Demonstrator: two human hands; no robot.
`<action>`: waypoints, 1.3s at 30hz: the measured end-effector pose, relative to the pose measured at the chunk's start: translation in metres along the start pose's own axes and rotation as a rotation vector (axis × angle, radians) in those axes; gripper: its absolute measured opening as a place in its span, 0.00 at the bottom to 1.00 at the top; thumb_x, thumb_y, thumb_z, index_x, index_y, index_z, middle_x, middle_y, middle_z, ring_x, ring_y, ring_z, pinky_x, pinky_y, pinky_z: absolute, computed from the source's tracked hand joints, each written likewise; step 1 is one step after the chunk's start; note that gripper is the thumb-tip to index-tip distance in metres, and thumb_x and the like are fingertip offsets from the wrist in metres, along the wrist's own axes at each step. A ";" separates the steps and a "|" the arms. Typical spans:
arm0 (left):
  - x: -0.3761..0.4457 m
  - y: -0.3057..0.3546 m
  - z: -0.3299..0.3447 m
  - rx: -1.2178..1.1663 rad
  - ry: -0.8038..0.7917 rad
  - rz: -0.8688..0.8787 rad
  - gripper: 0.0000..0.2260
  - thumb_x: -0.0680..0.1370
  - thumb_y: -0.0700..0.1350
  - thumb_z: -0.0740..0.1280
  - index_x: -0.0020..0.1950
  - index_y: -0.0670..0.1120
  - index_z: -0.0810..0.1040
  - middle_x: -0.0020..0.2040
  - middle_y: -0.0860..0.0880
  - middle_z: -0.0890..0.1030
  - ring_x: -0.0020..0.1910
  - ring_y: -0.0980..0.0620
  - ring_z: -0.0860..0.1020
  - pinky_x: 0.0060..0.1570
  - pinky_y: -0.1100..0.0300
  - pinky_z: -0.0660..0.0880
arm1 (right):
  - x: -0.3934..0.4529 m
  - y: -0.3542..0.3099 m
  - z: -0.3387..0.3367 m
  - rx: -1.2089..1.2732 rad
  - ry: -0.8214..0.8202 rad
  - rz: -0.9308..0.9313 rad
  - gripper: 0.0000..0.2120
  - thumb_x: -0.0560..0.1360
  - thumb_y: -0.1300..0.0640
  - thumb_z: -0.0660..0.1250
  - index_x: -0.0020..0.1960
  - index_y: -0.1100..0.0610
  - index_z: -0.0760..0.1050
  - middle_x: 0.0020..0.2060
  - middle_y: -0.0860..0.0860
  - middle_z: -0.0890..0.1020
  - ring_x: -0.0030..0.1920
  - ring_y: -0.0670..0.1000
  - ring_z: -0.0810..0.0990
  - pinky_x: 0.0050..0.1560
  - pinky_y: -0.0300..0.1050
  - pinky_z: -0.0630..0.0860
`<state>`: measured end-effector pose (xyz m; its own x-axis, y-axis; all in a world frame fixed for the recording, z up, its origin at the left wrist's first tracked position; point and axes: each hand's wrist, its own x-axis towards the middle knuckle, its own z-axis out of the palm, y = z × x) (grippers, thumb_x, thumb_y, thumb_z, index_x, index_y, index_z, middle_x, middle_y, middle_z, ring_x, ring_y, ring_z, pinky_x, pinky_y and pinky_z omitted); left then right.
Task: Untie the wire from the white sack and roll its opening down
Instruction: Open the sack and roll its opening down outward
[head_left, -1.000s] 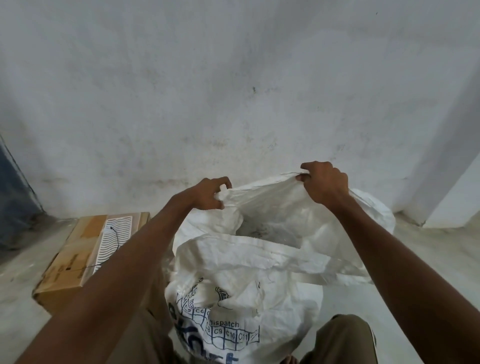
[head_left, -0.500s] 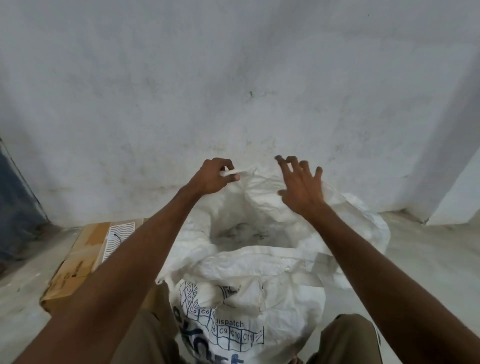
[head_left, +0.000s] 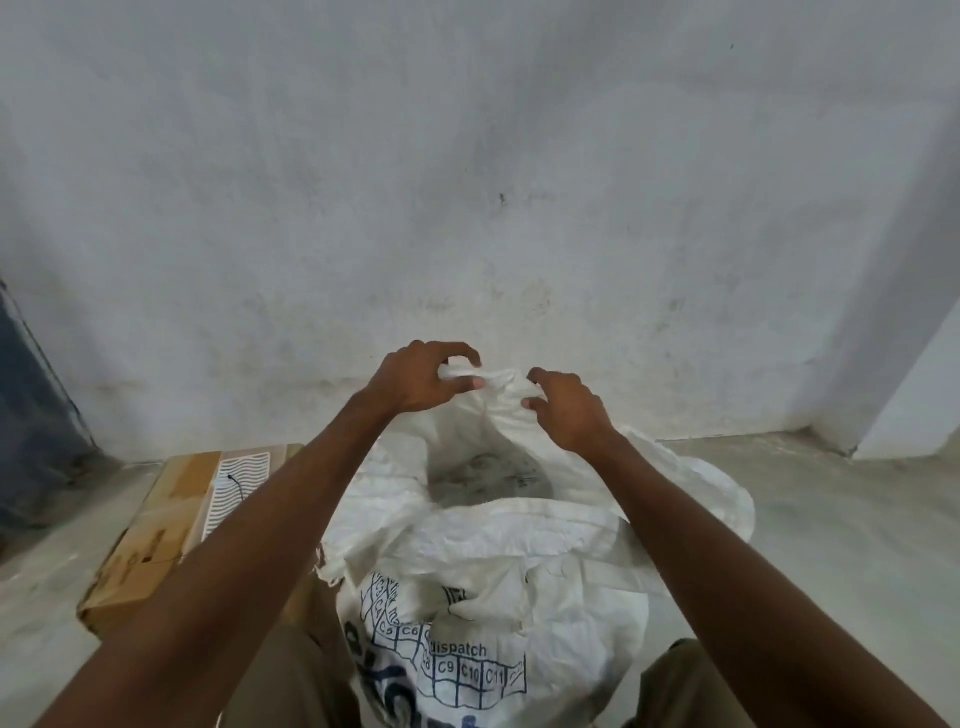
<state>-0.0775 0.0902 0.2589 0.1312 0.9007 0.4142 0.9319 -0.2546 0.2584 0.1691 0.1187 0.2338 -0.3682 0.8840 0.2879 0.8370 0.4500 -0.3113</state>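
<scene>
The white sack (head_left: 498, 597) stands on the floor (head_left: 831, 545) between the person's knees, its mouth open, with greyish contents visible down inside. Blue printing with a lettered grid and the word "dispatch" shows on its near side. The near rim is folded over outward; the far rim is pulled up into a bunched peak. The left hand (head_left: 421, 382) pinches that far edge, its grip clenched on the fabric. The right hand (head_left: 566, 410) grasps the same edge just beside it, fingers curled onto the cloth. A cardboard box (head_left: 171, 525) lies on the floor left of the sack, near a pale wall (head_left: 467, 182).
</scene>
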 end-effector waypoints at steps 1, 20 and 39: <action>0.000 -0.002 0.000 0.072 -0.002 0.020 0.19 0.76 0.72 0.60 0.58 0.64 0.78 0.49 0.59 0.83 0.47 0.55 0.79 0.46 0.55 0.75 | 0.002 0.000 0.002 -0.006 0.035 -0.019 0.10 0.83 0.52 0.63 0.63 0.52 0.74 0.54 0.51 0.80 0.54 0.57 0.81 0.49 0.50 0.74; 0.003 -0.009 0.036 -0.045 -0.183 0.077 0.16 0.80 0.68 0.57 0.57 0.57 0.71 0.41 0.53 0.80 0.38 0.54 0.77 0.40 0.55 0.75 | 0.040 0.008 -0.002 -0.047 -0.073 0.071 0.10 0.75 0.58 0.57 0.42 0.57 0.76 0.41 0.52 0.81 0.42 0.56 0.80 0.42 0.46 0.72; 0.026 -0.011 0.048 -0.321 -0.187 -0.038 0.12 0.83 0.46 0.61 0.41 0.46 0.75 0.33 0.55 0.74 0.33 0.56 0.70 0.38 0.56 0.66 | 0.034 0.034 0.012 -0.252 0.205 -0.483 0.06 0.84 0.51 0.60 0.58 0.50 0.73 0.42 0.47 0.83 0.34 0.52 0.79 0.38 0.46 0.72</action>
<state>-0.0680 0.1333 0.2252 0.1853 0.9529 0.2400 0.7879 -0.2901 0.5433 0.1803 0.1660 0.2226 -0.6669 0.5323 0.5214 0.6737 0.7298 0.1167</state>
